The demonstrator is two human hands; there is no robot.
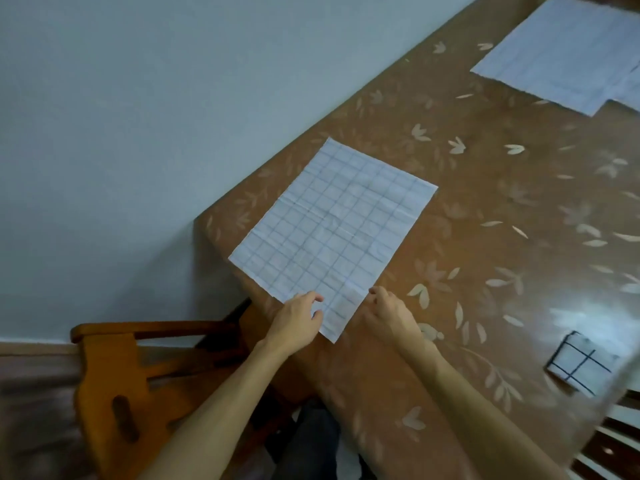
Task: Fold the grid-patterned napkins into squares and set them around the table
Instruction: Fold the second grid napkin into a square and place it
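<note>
A white grid-patterned napkin (332, 230) lies spread flat near the corner of the brown leaf-patterned table (485, 209). My left hand (298, 320) pinches the napkin's near edge between thumb and fingers. My right hand (388, 310) has its fingertips at the same near edge, just right of the corner; whether it grips the cloth is unclear. A napkin folded into a small square (580, 367) with bold black lines sits at the right. More unfolded grid napkins (568, 53) lie at the far right of the table.
A wooden chair (117, 386) stands at the lower left beside the table's corner. Pale wall fills the upper left. Another chair's slats (609, 445) show at the lower right.
</note>
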